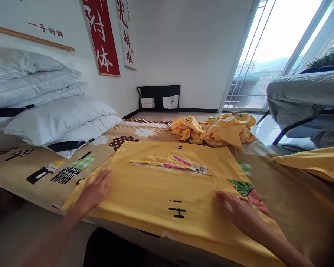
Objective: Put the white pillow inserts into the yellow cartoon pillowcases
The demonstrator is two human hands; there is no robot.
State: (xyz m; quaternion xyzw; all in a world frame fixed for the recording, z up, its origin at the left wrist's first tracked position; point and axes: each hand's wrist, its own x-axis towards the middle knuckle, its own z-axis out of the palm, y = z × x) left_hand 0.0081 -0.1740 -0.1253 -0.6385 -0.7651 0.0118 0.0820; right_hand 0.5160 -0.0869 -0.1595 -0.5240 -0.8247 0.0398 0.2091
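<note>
A yellow pillowcase (144, 189) lies spread out flat in front of me, printed with "Hi", a rabbit and a pink root with green leaves. A long slit (156, 165) runs across its upper half, slightly parted. On the left part of the cloth rests my left hand (98, 187), palm down and somewhat blurred, with no object visible in it. My right hand (235, 209) lies low on the right part, beside the printed root, its fingers stretched toward the middle and touching the fabric. Neither hand appears to grip the cloth.
White pillows (64, 116) are stacked at the left on the patterned bedsheet (72, 167). Bunched yellow cloth (228, 129) lies at the far edge, and more yellow fabric (317, 159) at the right. A covered piece of furniture (306, 91) stands by the window.
</note>
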